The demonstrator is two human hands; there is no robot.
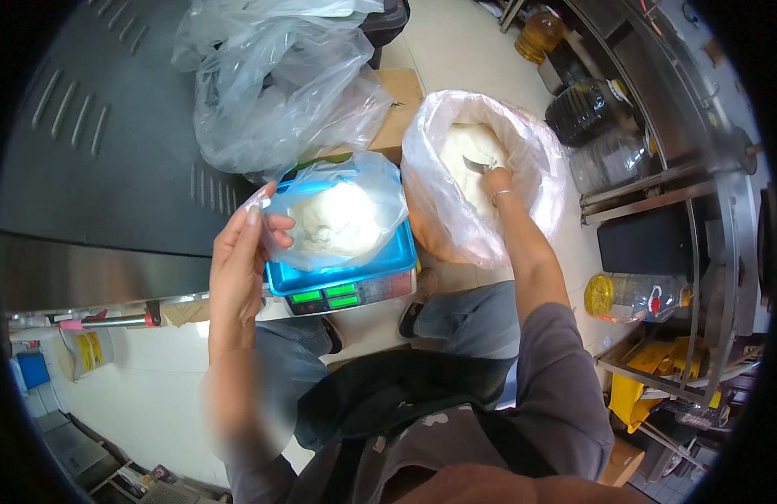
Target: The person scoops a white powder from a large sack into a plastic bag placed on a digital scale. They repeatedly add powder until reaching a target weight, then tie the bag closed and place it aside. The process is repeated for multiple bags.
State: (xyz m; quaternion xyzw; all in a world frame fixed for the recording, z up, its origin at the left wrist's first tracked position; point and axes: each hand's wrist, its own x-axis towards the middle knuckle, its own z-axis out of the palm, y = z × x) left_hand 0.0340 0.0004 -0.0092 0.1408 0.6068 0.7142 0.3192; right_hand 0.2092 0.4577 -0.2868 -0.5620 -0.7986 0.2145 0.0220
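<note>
My left hand (241,239) pinches the rim of a clear plastic bag (387,195) between thumb and fingers. A mound of white powder (342,217) lies inside that bag, which rests on the blue tray (398,252) of a digital scale (355,294) with lit green displays. To the right, my right hand (497,179) reaches into a large lined sack (539,181) of white powder (462,149). Its fingers are closed around a metal scoop (473,164), whose curved edge shows above the powder; the handle is mostly hidden by the hand.
Crumpled clear plastic bags (287,101) lie beyond the scale, next to a cardboard box (398,97). A dark metal cabinet (111,160) stands at the left. On the right, a metal rack (640,189) and several large bottles, one of yellow oil (539,35), border the floor.
</note>
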